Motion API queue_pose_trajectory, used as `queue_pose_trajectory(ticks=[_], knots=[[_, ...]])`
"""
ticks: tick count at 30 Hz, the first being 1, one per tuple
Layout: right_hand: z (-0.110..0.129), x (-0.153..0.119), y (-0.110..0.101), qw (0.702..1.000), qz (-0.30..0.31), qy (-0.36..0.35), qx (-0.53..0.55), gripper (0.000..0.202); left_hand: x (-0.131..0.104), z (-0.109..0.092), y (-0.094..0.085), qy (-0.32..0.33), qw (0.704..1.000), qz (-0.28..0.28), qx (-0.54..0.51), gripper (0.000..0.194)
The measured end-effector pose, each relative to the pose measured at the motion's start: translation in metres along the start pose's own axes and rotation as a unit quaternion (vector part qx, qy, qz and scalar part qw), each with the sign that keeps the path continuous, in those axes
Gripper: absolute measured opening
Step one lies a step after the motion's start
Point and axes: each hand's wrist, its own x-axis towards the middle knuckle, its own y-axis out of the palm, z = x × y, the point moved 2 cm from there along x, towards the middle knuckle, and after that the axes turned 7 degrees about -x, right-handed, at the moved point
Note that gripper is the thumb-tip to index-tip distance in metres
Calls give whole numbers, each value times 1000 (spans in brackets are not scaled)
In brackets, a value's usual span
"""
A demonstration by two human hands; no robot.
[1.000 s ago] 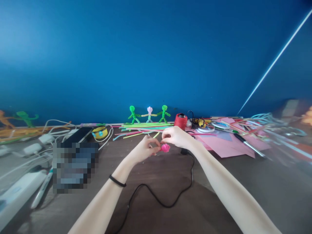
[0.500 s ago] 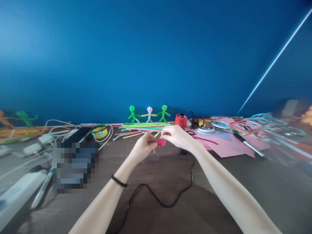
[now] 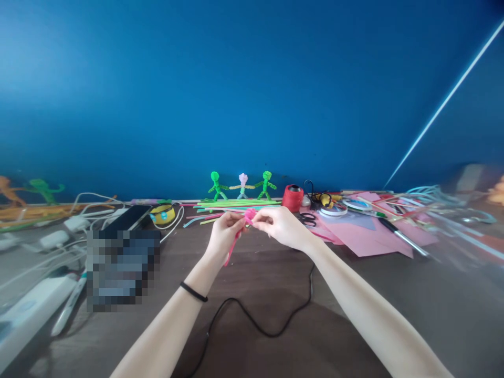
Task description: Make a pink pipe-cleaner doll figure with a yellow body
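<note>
A pink pipe cleaner [image 3: 249, 214], coiled into a small ball, is pinched between both hands above the middle of the table. My left hand [image 3: 225, 234] grips its left side, and a loose pink strand hangs down by the palm. From the right, my right hand [image 3: 279, 223] pinches the coil between thumb and fingers. Behind the hands lie several straight pipe cleaners [image 3: 236, 202] in green, pink and blue. Three pipe-cleaner figures stand against the wall: a green one [image 3: 214, 185], a pale pink one [image 3: 243, 184] and another green one [image 3: 266, 184].
Right of the hands are a red spool [image 3: 292, 199], scissors [image 3: 307, 219], pink paper [image 3: 366, 235] and a marker [image 3: 403, 236]. To the left lie phones [image 3: 129, 220], white cables and a power strip [image 3: 35, 315]. A black cord [image 3: 271, 335] curves across the near table.
Both hands have rotated the pink coil and lifted it slightly, shifting it left. A loose pink strand, previously pointing right behind my right hand, now hangs by my left palm.
</note>
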Motion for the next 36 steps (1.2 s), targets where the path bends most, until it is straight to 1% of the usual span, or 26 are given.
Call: queue_pose_trajectory(ticks=[4, 8, 11, 15, 18, 22, 26, 28, 31, 34, 36], knots=[[-5, 0, 5, 996, 38, 17, 75, 16, 3, 0, -1, -48, 993, -6, -105, 25], [-10, 1, 6, 994, 42, 23, 99, 17, 3, -6, 2, -73, 984, 6, -163, 20], [-12, 2, 7, 991, 51, 26, 121, 18, 2, -10, 5, -85, 979, 31, -184, 16], [-13, 3, 7, 987, 63, 31, 147, 21, 1, -11, 7, -106, 972, 76, -197, 15], [-16, 5, 7, 986, 76, 35, 147, 23, 0, -10, 7, -117, 970, 101, -187, 15], [-20, 5, 4, 986, 97, 36, 132, 24, -2, -10, 6, -135, 970, 113, -165, 13], [-22, 6, 0, 987, 91, 29, 131, 26, -2, -11, 6, -116, 974, 120, -153, 18], [-22, 6, 0, 987, 87, 31, 134, 27, -2, -10, 6, -97, 979, 112, -138, 21], [-23, 6, 3, 982, 102, 31, 157, 27, -2, -10, 7, -74, 988, 77, -109, 24], [-26, 7, 7, 976, 120, 31, 179, 28, -4, -11, 7, -74, 993, 57, -77, 24], [-27, 8, 7, 974, 124, 27, 187, 28, -4, -11, 7, -83, 992, 63, -65, 23]])
